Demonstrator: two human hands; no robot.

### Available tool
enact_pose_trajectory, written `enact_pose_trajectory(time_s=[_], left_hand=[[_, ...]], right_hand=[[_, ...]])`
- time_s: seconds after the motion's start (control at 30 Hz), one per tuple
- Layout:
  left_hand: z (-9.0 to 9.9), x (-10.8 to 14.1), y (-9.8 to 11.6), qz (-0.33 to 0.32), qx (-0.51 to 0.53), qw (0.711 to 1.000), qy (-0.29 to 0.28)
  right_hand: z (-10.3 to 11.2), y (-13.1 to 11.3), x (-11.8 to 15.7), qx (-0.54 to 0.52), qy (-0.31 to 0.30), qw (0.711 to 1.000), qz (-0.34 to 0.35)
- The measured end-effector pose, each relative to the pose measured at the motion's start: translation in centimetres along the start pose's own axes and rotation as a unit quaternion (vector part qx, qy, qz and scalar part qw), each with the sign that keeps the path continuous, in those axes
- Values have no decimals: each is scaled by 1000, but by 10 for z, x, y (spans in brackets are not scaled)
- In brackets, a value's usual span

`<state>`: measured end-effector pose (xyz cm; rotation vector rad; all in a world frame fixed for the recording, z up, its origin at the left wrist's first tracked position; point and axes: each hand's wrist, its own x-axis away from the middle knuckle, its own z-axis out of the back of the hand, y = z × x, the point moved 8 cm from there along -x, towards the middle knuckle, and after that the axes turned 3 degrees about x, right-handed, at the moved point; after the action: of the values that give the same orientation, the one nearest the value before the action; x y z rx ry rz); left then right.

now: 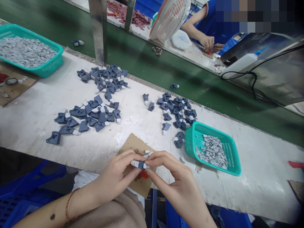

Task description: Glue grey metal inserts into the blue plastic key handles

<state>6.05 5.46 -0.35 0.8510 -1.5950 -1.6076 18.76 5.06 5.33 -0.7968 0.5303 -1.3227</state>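
Both hands meet at the near edge of the worktop (pixel 33 117), over a scrap of cardboard (pixel 133 142). Left hand (pixel 118 172) and right hand (pixel 175 180) pinch one small grey-blue part (pixel 140 164) between thumb and fingertips, fingers narrow, closed on it from both sides. A white tip shows at the part's left end; something red sits just beneath it, too hidden to tell what. Red string bracelet (pixel 68 204) on the left wrist.

Just right of the hands, small teal basket (pixel 190 139) with pale grey small pieces inside, near the front edge.

Mid worktop: loose pile of dark blue parts (pixel 87 117) left of centre, one stray at the pile's near-left end. Second pile (pixel 177 109) right of centre, touching the small basket's far side. Third pile (pixel 106 79) toward the far edge.

Far-left corner: large teal basket (pixel 51 65) full of pale grey pieces, beside another cardboard piece.

Beyond the far edge, green conveyor belt (pixel 152 69), a few parts lying on it. Metal post (pixel 98 31) stands at the far edge. Past the belt, white fan (pixel 169 17), a co-worker's hand (pixel 207 41) in a blue sleeve at the opposite worktop, white squeeze bottle (pixel 242 61), black cable (pixel 254 82).
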Motion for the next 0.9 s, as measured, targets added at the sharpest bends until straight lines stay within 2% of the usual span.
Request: enact_pose_trajectory(time_s=[0.23, 0.4, 0.47, 0.63, 0.8, 0.9], left_hand=[[2, 0, 0, -5, 10, 1000, 11], [4, -3, 0, 3, 58, 998, 28], [3, -6, 4, -3, 69, 997, 27], [1, -13, 10, 14, 91, 995, 27], [4, -19, 16, 0, 73, 997, 39], [1, -26, 16, -1, 94, 995, 15]], right_hand=[[0, 8, 1, -41, -14, 999, -32], [0, 20, 4, -148, 34, 986, -63], [-8, 23, 3, -182, 29, 980, -82], [-35, 20, -5, -264, -36, 959, -98], [-30, 23, -14, -267, 21, 960, -81], [-29, 29, -17, -293, 40, 952, -83]])
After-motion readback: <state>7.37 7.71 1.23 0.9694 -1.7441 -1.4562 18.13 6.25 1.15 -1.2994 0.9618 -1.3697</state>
